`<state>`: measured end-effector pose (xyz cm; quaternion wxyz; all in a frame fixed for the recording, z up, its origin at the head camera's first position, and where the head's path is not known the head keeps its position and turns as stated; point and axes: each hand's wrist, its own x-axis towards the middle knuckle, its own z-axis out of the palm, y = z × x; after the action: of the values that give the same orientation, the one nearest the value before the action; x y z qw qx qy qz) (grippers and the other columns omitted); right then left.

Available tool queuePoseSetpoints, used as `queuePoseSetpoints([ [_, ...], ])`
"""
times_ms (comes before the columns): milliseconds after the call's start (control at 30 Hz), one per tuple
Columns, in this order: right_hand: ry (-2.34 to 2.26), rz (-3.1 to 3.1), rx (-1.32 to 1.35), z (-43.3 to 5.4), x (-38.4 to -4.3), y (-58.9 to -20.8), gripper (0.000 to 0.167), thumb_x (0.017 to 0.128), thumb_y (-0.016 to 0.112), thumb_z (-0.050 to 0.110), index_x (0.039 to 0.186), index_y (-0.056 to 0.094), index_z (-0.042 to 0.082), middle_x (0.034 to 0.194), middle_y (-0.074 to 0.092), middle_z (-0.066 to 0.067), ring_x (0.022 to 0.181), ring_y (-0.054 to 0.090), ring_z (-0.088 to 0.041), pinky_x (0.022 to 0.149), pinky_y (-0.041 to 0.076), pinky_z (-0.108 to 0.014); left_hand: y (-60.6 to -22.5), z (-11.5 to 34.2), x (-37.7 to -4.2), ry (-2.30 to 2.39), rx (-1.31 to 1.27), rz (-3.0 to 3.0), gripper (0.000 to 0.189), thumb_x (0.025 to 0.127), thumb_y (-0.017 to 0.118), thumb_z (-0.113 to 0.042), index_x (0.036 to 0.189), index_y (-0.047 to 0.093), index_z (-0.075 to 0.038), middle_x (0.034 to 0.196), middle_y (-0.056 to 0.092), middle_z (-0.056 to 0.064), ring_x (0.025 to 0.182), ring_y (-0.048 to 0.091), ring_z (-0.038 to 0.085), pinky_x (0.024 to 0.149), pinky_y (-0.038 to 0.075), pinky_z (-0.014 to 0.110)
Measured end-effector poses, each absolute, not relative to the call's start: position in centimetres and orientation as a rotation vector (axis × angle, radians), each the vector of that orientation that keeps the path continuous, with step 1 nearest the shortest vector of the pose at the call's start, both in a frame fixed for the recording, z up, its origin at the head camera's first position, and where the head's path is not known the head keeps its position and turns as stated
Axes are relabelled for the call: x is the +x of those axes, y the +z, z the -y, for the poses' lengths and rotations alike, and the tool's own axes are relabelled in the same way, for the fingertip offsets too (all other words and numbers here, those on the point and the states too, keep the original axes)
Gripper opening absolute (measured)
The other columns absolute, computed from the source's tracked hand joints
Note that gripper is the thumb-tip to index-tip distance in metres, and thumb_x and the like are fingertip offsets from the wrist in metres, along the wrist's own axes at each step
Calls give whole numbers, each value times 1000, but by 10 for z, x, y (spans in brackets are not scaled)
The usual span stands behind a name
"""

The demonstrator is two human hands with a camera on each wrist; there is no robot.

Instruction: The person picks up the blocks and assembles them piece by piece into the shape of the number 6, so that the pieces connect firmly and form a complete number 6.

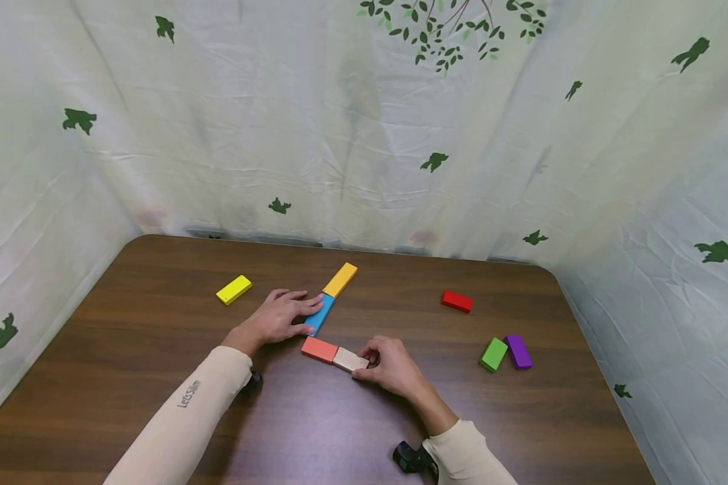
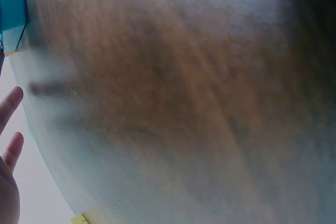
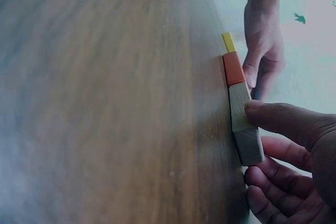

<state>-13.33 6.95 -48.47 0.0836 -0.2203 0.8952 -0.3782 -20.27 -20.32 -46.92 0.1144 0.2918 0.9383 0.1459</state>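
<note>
My right hand (image 1: pixel 394 366) pinches the free end of a pale wooden block (image 1: pixel 350 360) between thumb and fingers. The block's other end meets the coral block (image 1: pixel 319 349), and both lie flat on the table. My left hand (image 1: pixel 279 315) rests with fairly straight fingers along the left side and top of a blue block (image 1: pixel 319 315). An orange-yellow block (image 1: pixel 340 280) continues from the blue one's far end. Together the blocks form a bent line. Only loosely spread fingertips (image 2: pixel 10 106) beside the blue block show in the left wrist view.
On the brown table (image 1: pixel 158 377), a yellow block (image 1: pixel 234 289) lies to the left. To the right are a red block (image 1: pixel 457 301), a green block (image 1: pixel 493 355) and a purple block (image 1: pixel 518 352). A white curtain (image 1: pixel 315 135) with green leaf prints surrounds the back and sides.
</note>
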Motion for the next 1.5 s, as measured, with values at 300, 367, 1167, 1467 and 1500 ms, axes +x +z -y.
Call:
queuePoseSetpoints([
  [300,-1136,-2680,-638,-69,-132,-485,23,75,84,24,89,73,9,77,56,6,70,52,-9,62,44,-20,-469,203,-203,439,855,-2749,65,91,64,-40,146,40,-14,153,36,4,140,29,38,109,15,62],
  [367,-1139,-2684,-645,-69,-132,-486,24,74,85,24,88,73,9,77,56,6,70,52,-9,62,44,-20,-469,203,-203,439,856,-2749,65,91,64,-40,146,41,-14,153,36,5,140,30,38,108,15,62],
  [1167,-1190,-2703,-641,-69,-128,-488,22,73,86,23,86,73,10,76,57,6,70,51,-8,62,44,-21,-471,204,-203,408,871,-2759,65,91,63,-40,146,40,-14,153,36,4,139,30,38,108,16,62],
  [1467,-1192,-2714,-621,-68,-127,-489,23,72,86,23,86,73,10,77,57,7,70,52,-8,62,44,-21,-471,203,-204,410,866,-2753,65,92,63,-41,146,40,-14,153,36,4,140,30,38,108,16,63],
  [1500,-1190,-2715,-620,-68,-127,-489,23,72,86,24,86,73,10,77,57,7,70,51,-8,62,44,-21,-472,203,-204,408,865,-2753,65,92,63,-41,146,40,-14,153,36,4,140,30,38,108,16,63],
])
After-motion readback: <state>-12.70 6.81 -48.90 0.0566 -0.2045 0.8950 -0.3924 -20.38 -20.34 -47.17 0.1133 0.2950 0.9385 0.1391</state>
